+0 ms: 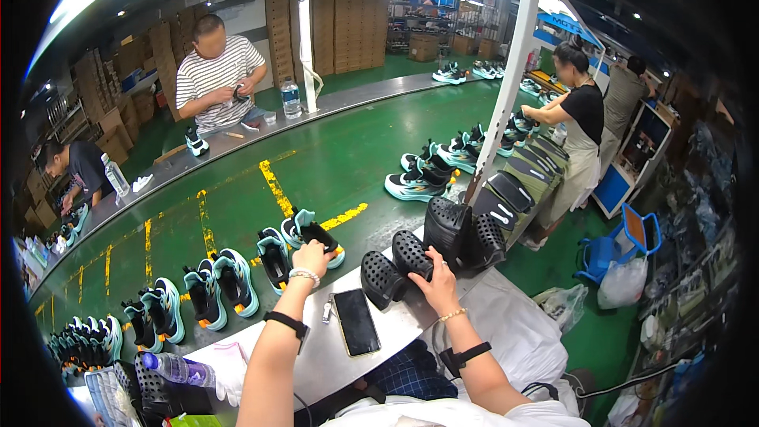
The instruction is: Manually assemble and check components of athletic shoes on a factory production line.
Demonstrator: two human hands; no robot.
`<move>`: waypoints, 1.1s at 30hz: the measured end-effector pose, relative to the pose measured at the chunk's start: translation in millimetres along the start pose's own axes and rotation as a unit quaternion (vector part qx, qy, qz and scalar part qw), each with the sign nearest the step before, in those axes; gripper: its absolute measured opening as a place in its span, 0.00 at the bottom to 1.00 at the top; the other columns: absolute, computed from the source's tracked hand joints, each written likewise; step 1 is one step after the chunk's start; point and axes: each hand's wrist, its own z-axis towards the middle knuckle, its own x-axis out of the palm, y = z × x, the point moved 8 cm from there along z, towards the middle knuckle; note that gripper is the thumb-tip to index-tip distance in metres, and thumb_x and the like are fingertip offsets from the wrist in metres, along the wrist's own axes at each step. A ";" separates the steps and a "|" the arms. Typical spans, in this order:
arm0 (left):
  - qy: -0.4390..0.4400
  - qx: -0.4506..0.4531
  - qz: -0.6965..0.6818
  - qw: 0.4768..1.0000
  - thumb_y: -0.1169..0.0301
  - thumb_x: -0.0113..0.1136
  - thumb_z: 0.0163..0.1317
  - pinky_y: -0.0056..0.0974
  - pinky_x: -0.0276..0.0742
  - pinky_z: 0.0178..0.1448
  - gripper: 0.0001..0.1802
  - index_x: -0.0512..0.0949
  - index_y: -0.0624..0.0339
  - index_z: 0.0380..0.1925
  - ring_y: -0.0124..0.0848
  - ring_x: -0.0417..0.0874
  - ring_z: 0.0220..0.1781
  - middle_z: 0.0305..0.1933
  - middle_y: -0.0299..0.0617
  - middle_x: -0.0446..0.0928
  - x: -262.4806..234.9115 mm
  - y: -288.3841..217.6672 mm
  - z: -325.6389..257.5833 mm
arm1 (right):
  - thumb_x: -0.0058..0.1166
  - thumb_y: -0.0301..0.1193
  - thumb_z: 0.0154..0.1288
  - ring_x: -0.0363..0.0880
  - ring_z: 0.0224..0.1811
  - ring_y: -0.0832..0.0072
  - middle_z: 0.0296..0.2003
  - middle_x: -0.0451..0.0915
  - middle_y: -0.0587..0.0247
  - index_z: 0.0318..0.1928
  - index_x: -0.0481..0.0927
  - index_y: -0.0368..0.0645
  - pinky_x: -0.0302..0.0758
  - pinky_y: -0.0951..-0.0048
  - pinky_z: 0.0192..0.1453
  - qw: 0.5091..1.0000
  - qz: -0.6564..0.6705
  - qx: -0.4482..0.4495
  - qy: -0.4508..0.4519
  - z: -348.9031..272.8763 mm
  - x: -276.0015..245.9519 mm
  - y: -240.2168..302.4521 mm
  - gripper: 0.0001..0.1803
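My left hand (314,259) is closed on the near edge of a black and mint-green sneaker (318,231) with an orange accent, on the green belt. A matching sneaker (274,256) stands just left of it. On the right, my right hand (437,285) has its fingers wrapped on the near side of a black perforated clog-shaped shoe (410,253) on the metal ledge. Another black perforated clog (382,278) stands beside it, to the left. Farther right are a taller black perforated piece (447,225) and one more clog (485,241).
A phone (356,322) lies on the metal ledge (320,364), near a purple-capped bottle (180,368). Pairs of sneakers (222,289) line the belt (332,158). A white post (506,79) rises at right. Co-workers sit across the belt and stand at right.
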 end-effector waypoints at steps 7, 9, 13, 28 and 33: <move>-0.106 0.025 -0.042 0.993 0.59 0.64 0.51 0.44 0.71 0.56 0.15 0.83 0.54 0.36 0.39 0.74 0.54 0.55 0.42 0.72 -21.2 18.0 -47.3 | 0.65 0.41 0.55 0.78 0.45 0.47 0.43 0.79 0.43 0.55 0.67 0.40 0.75 0.57 0.48 0.999 -0.003 0.026 0.026 17.8 -5.4 -2.4 0.32; -0.177 0.061 0.014 0.982 0.59 0.64 0.51 0.45 0.67 0.58 0.16 0.83 0.54 0.37 0.39 0.74 0.53 0.54 0.43 0.72 -32.5 13.0 -59.5 | 0.65 0.42 0.54 0.78 0.45 0.47 0.43 0.79 0.43 0.55 0.67 0.40 0.75 0.57 0.48 0.997 -0.024 0.052 0.043 18.8 1.5 -5.6 0.32; -0.165 0.025 0.000 0.986 0.58 0.65 0.51 0.45 0.66 0.58 0.19 0.81 0.50 0.43 0.37 0.74 0.52 0.50 0.41 0.75 -22.6 34.1 -66.7 | 0.65 0.41 0.55 0.80 0.43 0.49 0.42 0.80 0.43 0.54 0.69 0.39 0.75 0.59 0.45 0.996 0.047 0.008 -0.070 29.7 -17.0 33.5 0.30; -0.051 -0.015 -0.016 0.998 0.57 0.61 0.55 0.44 0.75 0.47 0.22 0.77 0.43 0.52 0.36 0.78 0.50 0.39 0.38 0.80 6.6 52.8 -59.9 | 0.68 0.46 0.47 0.83 0.36 0.58 0.32 0.83 0.50 0.30 0.83 0.38 0.79 0.62 0.42 0.925 -0.175 -0.114 0.317 107.3 229.2 156.1 0.22; -0.056 -0.018 -0.023 0.998 0.58 0.61 0.55 0.44 0.76 0.47 0.21 0.78 0.46 0.50 0.36 0.78 0.50 0.40 0.39 0.81 7.1 55.4 -64.5 | 0.60 0.36 0.57 0.86 0.37 0.68 0.33 0.85 0.60 0.32 0.86 0.47 0.81 0.69 0.39 0.897 -0.290 -0.156 0.293 97.4 289.1 155.0 0.08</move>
